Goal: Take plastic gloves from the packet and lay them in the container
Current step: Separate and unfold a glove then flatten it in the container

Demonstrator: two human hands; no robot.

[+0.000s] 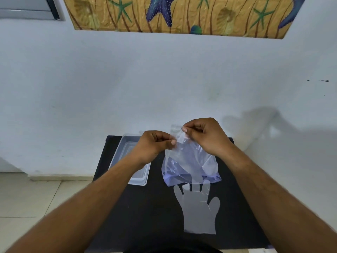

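Observation:
A clear plastic packet (191,167) with gloves inside hangs above the black table (151,216). My left hand (153,147) pinches its upper left edge. Higher up, my right hand (206,136) pinches a thin clear sheet at the packet's mouth; whether that sheet is a glove or the packet's own flap is unclear. One clear plastic glove (198,209) lies flat on the table below the packet, fingers pointing away from me. A clear rectangular container (119,152) stands at the table's far left, partly hidden by my left hand and wrist.
The table stands against a pale wall with a sea-themed picture (178,13) high up. Light floor tiles (32,198) lie to the left of the table.

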